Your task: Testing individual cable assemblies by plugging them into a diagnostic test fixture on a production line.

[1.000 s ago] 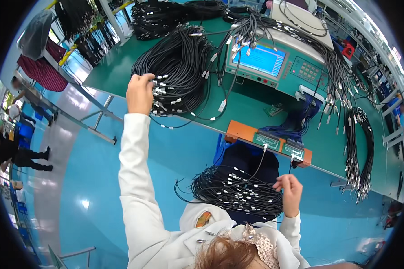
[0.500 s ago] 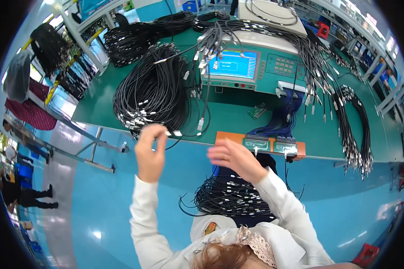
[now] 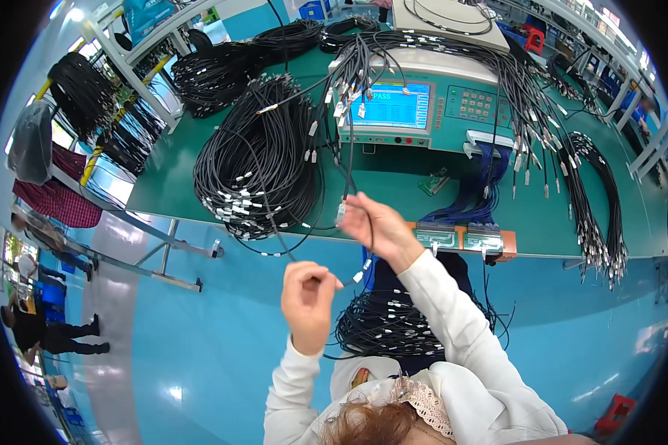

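Clamps fingers of left hand (image 3: 308,298) on white-tagged black cable (image 3: 359,277); holds right hand (image 3: 381,228) at white connector (image 3: 341,213); cannot tell closure of its fingers.

Coiled cables (image 3: 230,159): smooth black plastic, slight sheen. Floor (image 3: 171,326): glossy. Tabletop (image 3: 163,172): smooth. Sleeve (image 3: 456,308): matt white cloth.

Large pale lettering (image 3: 381,96) on a blue screen (image 3: 395,113)

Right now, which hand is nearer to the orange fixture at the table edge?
Right: the right hand covers the left end of the orange fixture in view; the left hand is farther, lower and to its left.
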### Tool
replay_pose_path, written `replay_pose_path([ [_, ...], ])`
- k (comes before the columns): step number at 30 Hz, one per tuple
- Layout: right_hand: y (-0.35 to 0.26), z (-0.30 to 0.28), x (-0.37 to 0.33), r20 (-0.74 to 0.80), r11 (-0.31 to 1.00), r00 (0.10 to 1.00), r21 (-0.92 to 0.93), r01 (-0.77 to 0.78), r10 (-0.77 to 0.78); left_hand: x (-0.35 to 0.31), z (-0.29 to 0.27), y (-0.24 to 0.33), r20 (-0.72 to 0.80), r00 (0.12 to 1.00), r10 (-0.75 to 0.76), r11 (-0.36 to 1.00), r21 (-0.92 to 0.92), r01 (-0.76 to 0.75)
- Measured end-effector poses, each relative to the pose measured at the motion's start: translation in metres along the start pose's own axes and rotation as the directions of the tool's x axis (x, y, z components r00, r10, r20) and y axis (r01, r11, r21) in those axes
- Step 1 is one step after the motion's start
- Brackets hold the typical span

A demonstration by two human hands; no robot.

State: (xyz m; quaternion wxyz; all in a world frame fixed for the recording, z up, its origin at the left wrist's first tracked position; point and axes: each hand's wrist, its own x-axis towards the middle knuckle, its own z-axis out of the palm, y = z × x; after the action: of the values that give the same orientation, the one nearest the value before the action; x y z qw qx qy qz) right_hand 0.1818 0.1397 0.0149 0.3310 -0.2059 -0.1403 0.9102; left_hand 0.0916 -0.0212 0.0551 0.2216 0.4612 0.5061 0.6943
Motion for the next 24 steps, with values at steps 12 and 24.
replay_pose_path([
  [12,0.041,-0.056,-0.223,0.096,0.571,0.98,-0.821,-0.022,0.176,0.141,-0.137,-0.028,0.39,0.785,-0.481,0.453,-0.656,0.604],
  [24,-0.057,-0.132,-0.356,-0.423,0.58,0.479,-0.147,0.801,-0.769,0.143,-0.271,0.02,0.043,0.954,-0.297,0.792,-0.547,0.271],
])
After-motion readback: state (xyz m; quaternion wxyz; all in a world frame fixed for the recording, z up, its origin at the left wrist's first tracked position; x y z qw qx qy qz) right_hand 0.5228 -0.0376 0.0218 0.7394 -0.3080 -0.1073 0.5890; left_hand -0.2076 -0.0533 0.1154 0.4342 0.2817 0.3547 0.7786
